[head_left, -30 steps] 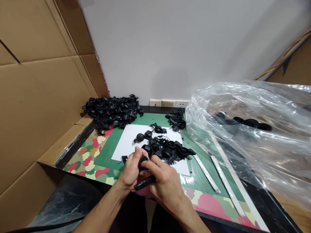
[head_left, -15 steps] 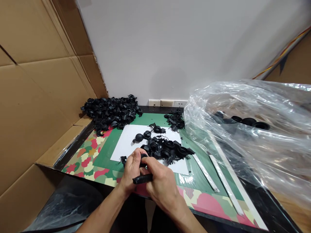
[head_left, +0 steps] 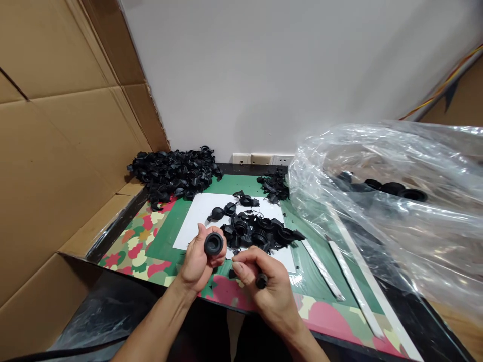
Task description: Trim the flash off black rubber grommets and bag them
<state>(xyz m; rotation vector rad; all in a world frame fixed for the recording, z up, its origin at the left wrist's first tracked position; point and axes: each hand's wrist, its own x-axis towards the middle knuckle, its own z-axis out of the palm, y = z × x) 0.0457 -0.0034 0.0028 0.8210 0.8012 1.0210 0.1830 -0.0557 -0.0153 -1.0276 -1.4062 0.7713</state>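
My left hand (head_left: 198, 259) is wrapped round a black rubber grommet (head_left: 214, 245), its round open end turned up toward me. Just to the right, my right hand (head_left: 264, 274) has its thumb and forefinger pinched together. A slim black tool handle (head_left: 261, 280) lies in that palm with its end poking out; its working end is hidden. A small black scrap shows below the pinched fingertips, and I cannot tell whether they hold it. Beyond both hands, a pile of black rubber pieces (head_left: 260, 234) lies on the white paper (head_left: 196, 216).
A large heap of black rubber parts (head_left: 173, 173) stands at the back left by the cardboard (head_left: 75, 125). Smaller black scraps (head_left: 274, 185) lie at the back. To the right, a clear plastic bag (head_left: 377, 151) holds several round black parts. Two white strips (head_left: 354, 286) lie on the green mat (head_left: 313, 241).
My hands, together before, have moved apart. The grommet has turned up into view in my left hand, and the tool handle in my right has swung round to point toward me.
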